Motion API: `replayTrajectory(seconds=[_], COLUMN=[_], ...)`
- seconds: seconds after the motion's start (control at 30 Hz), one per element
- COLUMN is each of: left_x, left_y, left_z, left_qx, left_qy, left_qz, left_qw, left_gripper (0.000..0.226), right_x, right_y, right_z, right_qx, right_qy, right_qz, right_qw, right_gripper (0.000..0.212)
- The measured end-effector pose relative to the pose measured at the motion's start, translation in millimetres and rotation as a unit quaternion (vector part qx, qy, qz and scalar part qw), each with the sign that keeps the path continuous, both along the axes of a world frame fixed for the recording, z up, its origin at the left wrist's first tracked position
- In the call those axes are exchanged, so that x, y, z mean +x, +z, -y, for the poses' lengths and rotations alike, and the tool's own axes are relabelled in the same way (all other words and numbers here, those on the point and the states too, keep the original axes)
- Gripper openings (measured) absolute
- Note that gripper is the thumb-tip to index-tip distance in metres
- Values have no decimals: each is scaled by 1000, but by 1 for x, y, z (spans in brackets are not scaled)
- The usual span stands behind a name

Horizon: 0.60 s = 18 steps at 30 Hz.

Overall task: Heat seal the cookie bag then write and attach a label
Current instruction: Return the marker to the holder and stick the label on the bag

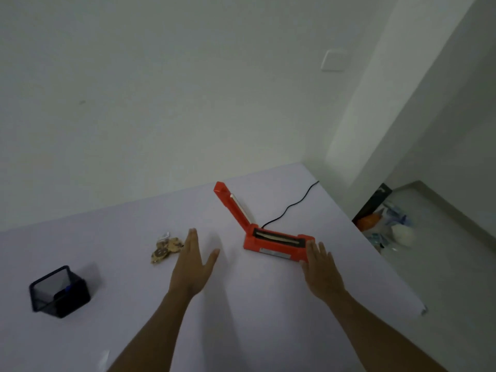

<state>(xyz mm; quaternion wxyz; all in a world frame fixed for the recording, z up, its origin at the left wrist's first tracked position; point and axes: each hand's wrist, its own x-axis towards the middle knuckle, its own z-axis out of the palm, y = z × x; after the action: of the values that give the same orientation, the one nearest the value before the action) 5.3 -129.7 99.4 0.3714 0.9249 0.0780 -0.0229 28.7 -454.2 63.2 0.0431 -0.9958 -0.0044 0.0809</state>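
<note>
Right hand [320,273] flat, fingers spread, empty — fingertips at near right end of red heat sealer [277,244]. Sealer arm raised upright, black cord [290,208] trailing away toward wall. Left hand [194,267] open wide, holding nothing, just right of clear cookie bag [166,247] lying on white table [241,318]. Dark mesh pen holder [59,291] far left — well apart from both hands.

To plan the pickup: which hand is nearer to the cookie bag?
Left. The left hand is just right of the cookie bag, almost touching. The right hand is far right, at the heat sealer.
</note>
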Motion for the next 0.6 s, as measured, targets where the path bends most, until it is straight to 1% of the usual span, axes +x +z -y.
replayTrajectory(seconds=[0.17, 0.33, 0.4, 0.43, 0.47, 0.53, 0.57, 0.6], left_x=[41, 76, 86, 92, 96, 100, 100, 98], left_y=[-4, -11, -11, -11, -10, -9, -11, -15], left_z=[46, 80, 90, 98, 107, 123, 131, 139], left_qx=[-56, -127, -148, -158, -166, -158, -144, -127], left_qy=[28, 70, 80, 85, 90, 63, 30, -6], left_qz=[-34, -55, -35, -20, -7, 25, 34, 38], left_qw=[997, 988, 985, 984, 982, 985, 989, 991], left_gripper=[88, 91, 85, 78, 71, 61, 60, 64], right_x=[28, 37, 38, 40, 42, 44, 45, 46], right_y=[-18, -39, -45, -50, -53, -56, -56, -57], right_z=[33, 44, 47, 52, 57, 64, 66, 68], right_qx=[-5, 25, 35, 38, 37, 48, 56, 62], right_qy=[26, 30, 37, 44, 50, 62, 71, 81], right_qz=[-31, -39, -37, -37, -37, -45, -47, -51], right_qw=[999, 998, 998, 998, 997, 996, 995, 994], right_gripper=[59, 61, 77, 85, 89, 90, 91, 90])
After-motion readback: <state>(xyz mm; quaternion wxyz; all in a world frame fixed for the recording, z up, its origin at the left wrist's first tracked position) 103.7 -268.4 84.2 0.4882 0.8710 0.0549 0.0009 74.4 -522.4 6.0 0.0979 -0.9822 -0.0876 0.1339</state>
